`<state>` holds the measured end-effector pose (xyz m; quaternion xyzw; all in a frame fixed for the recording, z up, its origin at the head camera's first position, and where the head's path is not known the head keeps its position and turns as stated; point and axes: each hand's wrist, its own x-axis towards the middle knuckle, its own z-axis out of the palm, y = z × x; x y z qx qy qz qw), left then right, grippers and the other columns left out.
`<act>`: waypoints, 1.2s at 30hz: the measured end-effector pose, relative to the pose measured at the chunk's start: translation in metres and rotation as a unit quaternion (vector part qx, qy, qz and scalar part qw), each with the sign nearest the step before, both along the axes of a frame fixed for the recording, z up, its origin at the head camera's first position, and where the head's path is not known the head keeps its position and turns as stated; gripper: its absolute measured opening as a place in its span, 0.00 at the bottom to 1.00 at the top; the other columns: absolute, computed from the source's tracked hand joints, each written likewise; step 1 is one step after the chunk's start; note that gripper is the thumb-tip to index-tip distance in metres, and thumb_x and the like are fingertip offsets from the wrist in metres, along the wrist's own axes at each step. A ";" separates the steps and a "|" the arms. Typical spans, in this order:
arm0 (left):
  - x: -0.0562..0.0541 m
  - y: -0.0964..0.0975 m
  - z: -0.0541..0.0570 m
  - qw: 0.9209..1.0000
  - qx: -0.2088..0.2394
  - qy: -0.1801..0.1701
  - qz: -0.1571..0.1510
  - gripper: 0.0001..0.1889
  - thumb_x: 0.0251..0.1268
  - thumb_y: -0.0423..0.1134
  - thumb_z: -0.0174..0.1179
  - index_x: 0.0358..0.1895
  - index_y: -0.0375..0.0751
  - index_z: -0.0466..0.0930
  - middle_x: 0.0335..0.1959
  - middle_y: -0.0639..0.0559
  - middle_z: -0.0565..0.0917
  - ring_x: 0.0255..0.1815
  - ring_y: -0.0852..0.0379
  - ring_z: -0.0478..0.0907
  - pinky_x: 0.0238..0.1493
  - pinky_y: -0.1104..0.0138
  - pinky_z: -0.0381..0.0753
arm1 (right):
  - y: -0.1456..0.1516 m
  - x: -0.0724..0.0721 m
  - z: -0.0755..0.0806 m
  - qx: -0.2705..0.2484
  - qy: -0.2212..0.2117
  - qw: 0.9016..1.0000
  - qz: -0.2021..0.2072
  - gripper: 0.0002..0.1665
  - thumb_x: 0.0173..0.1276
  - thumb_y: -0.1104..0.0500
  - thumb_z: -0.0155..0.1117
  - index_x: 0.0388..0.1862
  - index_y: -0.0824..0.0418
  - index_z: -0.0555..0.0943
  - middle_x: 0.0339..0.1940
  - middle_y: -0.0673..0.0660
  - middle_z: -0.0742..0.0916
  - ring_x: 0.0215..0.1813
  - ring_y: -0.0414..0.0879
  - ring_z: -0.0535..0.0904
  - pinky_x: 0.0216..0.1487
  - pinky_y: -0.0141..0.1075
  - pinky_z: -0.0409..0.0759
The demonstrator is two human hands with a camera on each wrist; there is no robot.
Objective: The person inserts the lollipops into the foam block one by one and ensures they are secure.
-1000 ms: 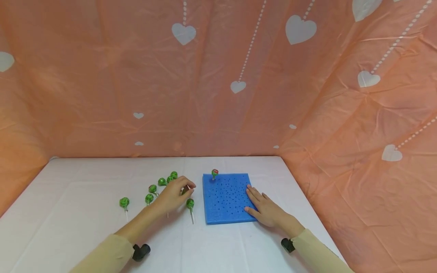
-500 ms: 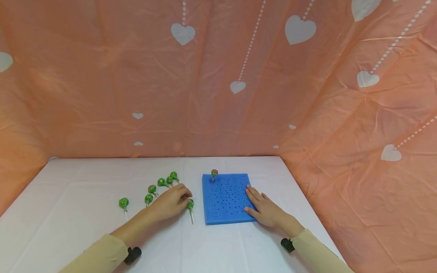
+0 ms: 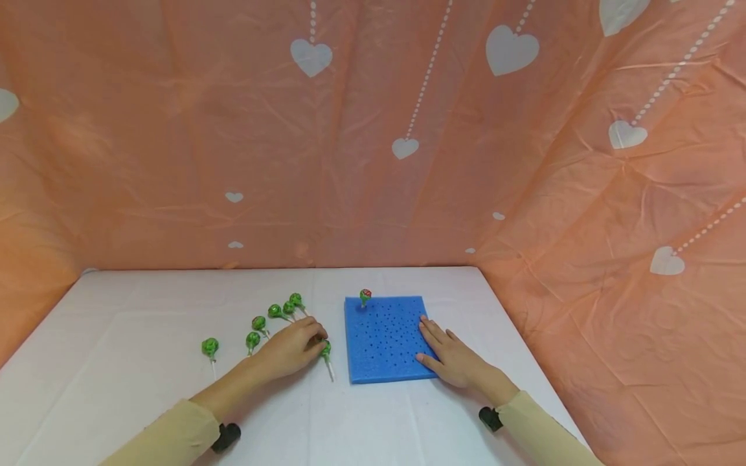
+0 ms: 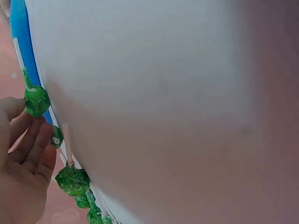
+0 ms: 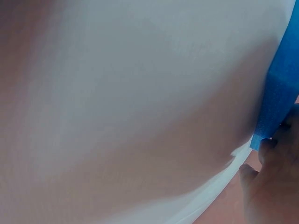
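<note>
My left hand (image 3: 291, 348) has its thumb and index finger at the wrapped head of a green lollipop (image 3: 326, 350), whose white stick points toward the near table edge. In the left wrist view, those fingertips pinch the side of this lollipop (image 4: 36, 101). My right hand (image 3: 454, 356) rests with fingers extended on the right edge of a blue foam board (image 3: 384, 369) full of small holes. One green-and-red lollipop (image 3: 365, 294) stands upright in the board's far left corner. Only part of the board (image 5: 275, 102) and the right hand shows in the right wrist view.
Several green lollipops (image 3: 274, 311) lie on the white tablecloth (image 3: 175, 298) beyond and left of the left hand. Another lollipop (image 3: 210, 347) lies apart at the far left. An orange curtain (image 3: 350, 194) with white hearts hangs behind and to the right.
My left hand has come down and nearer onto the lollipop beside the board, and its stick has swung slightly right. The right hand and the board stay put.
</note>
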<state>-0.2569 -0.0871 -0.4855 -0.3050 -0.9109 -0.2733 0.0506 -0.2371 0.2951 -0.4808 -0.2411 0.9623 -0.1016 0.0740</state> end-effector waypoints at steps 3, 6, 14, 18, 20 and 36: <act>0.001 0.001 0.000 1.000 -0.007 0.008 -0.002 0.05 0.69 0.35 0.68 0.45 0.41 0.86 0.41 0.54 0.84 0.43 0.58 0.81 0.47 0.60 0.86 | 0.000 0.000 0.000 -0.001 0.003 1.000 0.001 0.46 0.84 0.39 0.46 0.84 0.68 0.51 0.87 0.63 0.53 0.85 0.61 0.50 0.81 0.61 0.53; 0.001 0.001 0.000 1.000 -0.007 0.002 -0.003 0.05 0.69 0.35 0.68 0.45 0.41 0.86 0.43 0.52 0.86 0.46 0.55 0.84 0.49 0.58 0.86 | 0.000 0.000 0.000 -0.001 0.002 1.000 0.000 0.46 0.84 0.39 0.47 0.84 0.67 0.51 0.87 0.63 0.53 0.85 0.60 0.49 0.81 0.61 0.53; 0.002 0.003 0.003 0.999 0.006 -0.031 -0.004 0.05 0.71 0.34 0.67 0.46 0.41 0.86 0.42 0.53 0.88 0.47 0.53 0.86 0.49 0.57 0.87 | -0.001 0.001 0.000 -0.003 0.000 1.000 -0.002 0.45 0.84 0.39 0.47 0.84 0.68 0.51 0.87 0.63 0.52 0.85 0.61 0.49 0.81 0.62 0.52; 0.001 0.004 0.002 0.999 0.011 -0.038 -0.005 0.06 0.71 0.34 0.67 0.47 0.41 0.86 0.43 0.52 0.88 0.47 0.54 0.85 0.49 0.57 0.87 | -0.001 0.000 0.000 0.002 0.001 1.000 -0.004 0.46 0.84 0.39 0.47 0.84 0.67 0.51 0.87 0.62 0.52 0.86 0.60 0.48 0.81 0.61 0.52; 0.001 0.004 0.001 0.999 0.013 -0.038 -0.005 0.06 0.71 0.34 0.67 0.47 0.41 0.86 0.44 0.52 0.88 0.47 0.54 0.85 0.49 0.58 0.87 | -0.001 0.000 0.000 0.002 0.003 1.000 -0.003 0.45 0.84 0.39 0.47 0.84 0.68 0.52 0.87 0.63 0.52 0.85 0.60 0.49 0.81 0.61 0.53; 0.000 0.000 0.000 0.991 0.102 -0.081 -0.020 0.07 0.70 0.30 0.66 0.49 0.37 0.84 0.44 0.52 0.86 0.42 0.61 0.82 0.44 0.68 0.85 | 0.000 -0.001 -0.002 0.001 0.006 1.000 -0.002 0.46 0.84 0.39 0.46 0.84 0.68 0.51 0.87 0.63 0.53 0.85 0.61 0.51 0.81 0.62 0.53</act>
